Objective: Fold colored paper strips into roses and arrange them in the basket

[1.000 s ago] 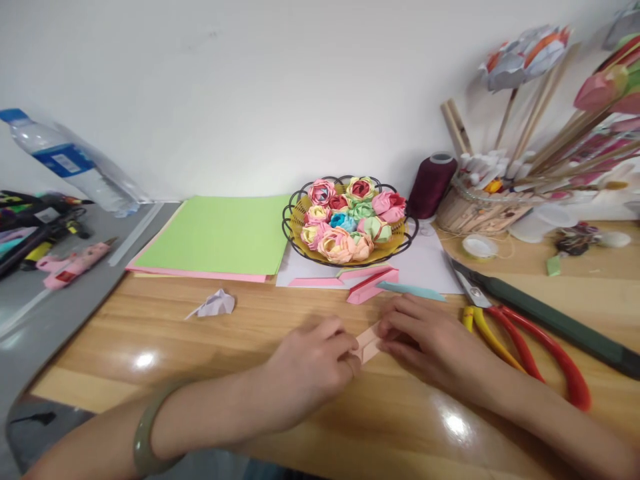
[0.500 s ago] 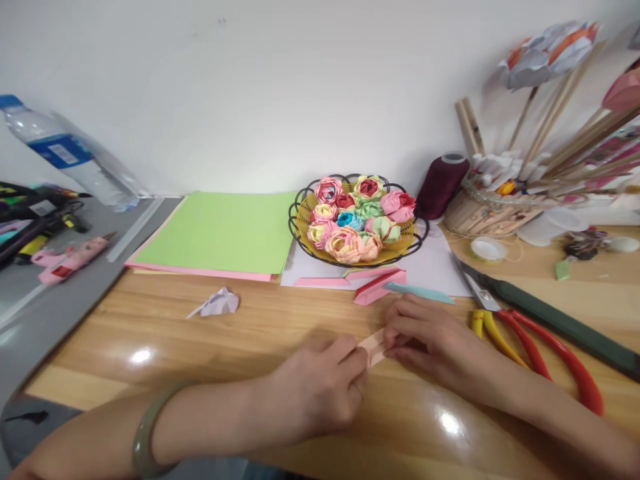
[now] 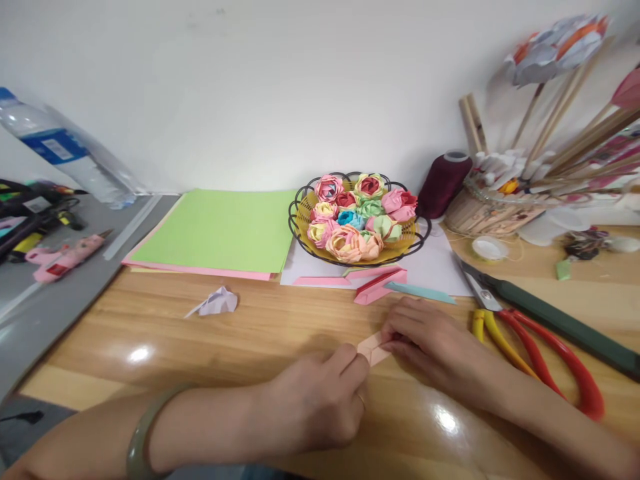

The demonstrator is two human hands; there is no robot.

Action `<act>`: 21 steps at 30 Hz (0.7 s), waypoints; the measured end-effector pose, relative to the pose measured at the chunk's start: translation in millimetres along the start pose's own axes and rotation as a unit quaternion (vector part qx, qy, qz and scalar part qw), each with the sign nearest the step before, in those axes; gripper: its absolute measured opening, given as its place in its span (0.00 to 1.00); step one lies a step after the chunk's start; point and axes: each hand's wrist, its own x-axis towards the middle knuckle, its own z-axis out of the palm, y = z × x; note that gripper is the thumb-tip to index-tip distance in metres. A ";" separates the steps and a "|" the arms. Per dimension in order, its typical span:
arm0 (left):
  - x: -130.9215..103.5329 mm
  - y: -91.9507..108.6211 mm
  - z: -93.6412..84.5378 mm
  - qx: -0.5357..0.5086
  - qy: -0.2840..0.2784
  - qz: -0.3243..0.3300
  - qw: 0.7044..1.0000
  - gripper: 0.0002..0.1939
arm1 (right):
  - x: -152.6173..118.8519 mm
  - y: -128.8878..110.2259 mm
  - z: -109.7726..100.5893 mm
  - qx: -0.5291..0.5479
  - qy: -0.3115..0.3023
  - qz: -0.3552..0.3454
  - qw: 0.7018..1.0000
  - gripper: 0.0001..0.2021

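A small folded piece of peach paper is stretched between my two hands over the wooden table. My left hand, with a green bangle on its wrist, pinches the paper's left end. At the right end, my right hand grips it between thumb and fingers. The parts of the paper under my fingertips are hidden. Just beyond my right hand lie folded strips: a pink and red one and a light blue one.
A basket of folded paper flowers stands ahead, beside stacked green paper. Scissors and a dark green-handled blade lie to the right, near a maroon thread spool. A crumpled lilac paper and pink glue gun are left.
My right fingers have closed in a little on the paper and shifted slightly. The left hand keeps its pinch, and the view has moved very slightly.
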 end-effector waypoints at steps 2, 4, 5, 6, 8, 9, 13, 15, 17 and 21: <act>0.7 0.4 -0.9 -0.003 0.007 -0.007 1.000 0.08 | 0.1 -1.2 -0.3 -0.008 0.000 0.000 1.000 0.07; 1.2 0.4 -1.6 0.000 0.008 -0.006 1.000 0.08 | -0.6 -2.0 -0.2 -0.016 0.003 -0.004 1.000 0.08; 1.3 0.3 -1.8 0.002 0.007 -0.004 1.000 0.08 | -1.2 -2.2 -0.1 -0.021 0.005 -0.007 1.000 0.08; 1.2 0.1 -1.7 0.003 0.005 -0.001 1.000 0.08 | -1.9 -2.4 0.2 -0.026 0.009 -0.009 1.000 0.08; 0.5 -0.3 -1.0 0.005 0.003 -0.002 1.000 0.08 | -3.1 -2.8 0.9 -0.033 0.018 -0.013 0.999 0.08; 0.2 -0.5 -0.4 0.006 0.005 -0.004 1.000 0.08 | -3.5 -2.8 1.2 -0.036 0.023 -0.015 0.999 0.08; 0.2 -1.3 3.9 0.022 0.015 -0.019 0.999 0.09 | -2.7 -2.1 2.4 -0.041 0.027 -0.016 0.999 0.08; 1.2 -1.7 6.8 0.025 0.026 -0.032 0.999 0.12 | -1.9 -1.3 3.2 -0.041 0.023 -0.013 0.999 0.08; 2.1 -1.9 9.6 0.027 0.026 -0.042 0.998 0.13 | -1.5 -0.6 4.2 -0.039 0.023 -0.013 0.999 0.08; 2.4 -2.4 10.7 0.033 -0.023 -0.026 0.999 0.12 | -2.1 -0.9 5.7 -0.035 0.024 -0.005 0.999 0.07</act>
